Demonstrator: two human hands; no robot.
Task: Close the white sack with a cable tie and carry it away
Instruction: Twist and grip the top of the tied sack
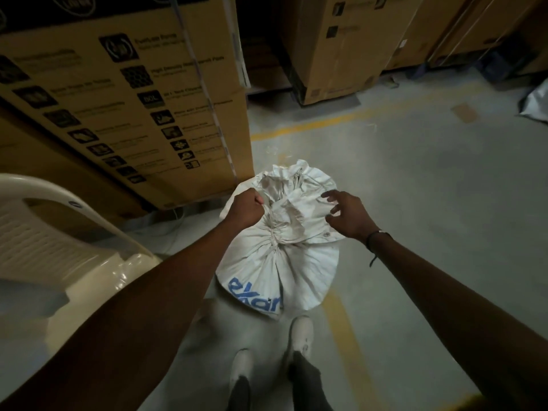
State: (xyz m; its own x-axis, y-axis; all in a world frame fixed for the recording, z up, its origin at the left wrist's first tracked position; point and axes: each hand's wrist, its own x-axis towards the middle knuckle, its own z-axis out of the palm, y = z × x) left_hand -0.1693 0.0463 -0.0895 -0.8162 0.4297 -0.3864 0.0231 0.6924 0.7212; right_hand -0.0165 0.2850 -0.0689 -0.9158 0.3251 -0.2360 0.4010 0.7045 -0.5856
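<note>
Gripping the white sack (281, 262) neck, left hand (246, 210) clenched; right hand (345, 215) spread, empty. Soft, looks heavy: lift by that cinched neck.

The white woven cloth sack (284, 262) looks matt and coarse, heavily creased where its neck is gathered, with blue print lying flat on the fabric. The tall brown cardboard boxes (142, 93) have a dull, papery face with matt black printing and a thin plastic strap (204, 93) running down 1 of them. The cream moulded plastic chair (68, 247) is smooth and glossy, catching highlights on its arm. The grey concrete floor (415, 203) is matt and slightly dusty, with worn yellow painted lines (311, 123). A crumpled silvery sheet (536, 105) at the right edge looks shiny.
</note>
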